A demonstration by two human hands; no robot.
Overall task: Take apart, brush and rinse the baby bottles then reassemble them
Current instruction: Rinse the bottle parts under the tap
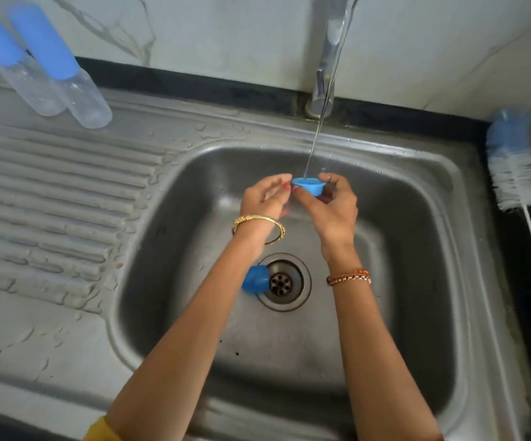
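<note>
A yellow sleeve (100, 429) shows at the bottom edge, on the person's left arm, and both bare forearms reach from there over the steel sink (423, 218). The left wrist carries a gold bangle (258, 226), the right wrist a copper-coloured beaded bracelet (349, 277).

Above the middle of the basin the two hands meet around a small blue bottle cap (308, 186), which is held with its open side up. The right hand (331, 208) grips it: the thumb presses on the near side and a finger curls over the far rim. The left hand (265, 198) has its fingers bent and its fingertips come to the left edge of the cap; whether they pinch it or only touch it cannot be told. A thin stream of water (318, 128) falls from the tap (324, 78) straight into the cap.

On the bottom of the basin a second blue piece (254, 279) lies touching the left side of the drain strainer (280, 283), partly hidden behind the left forearm.

On the ribbed draining board (51, 192), at the far left, two clear baby bottles (76, 90) with tall blue caps stand just beside each other. A bottle brush (517, 173) with white and blue bristles and a blue handle lies on the dark counter (525, 275) to the right of the sink.
</note>
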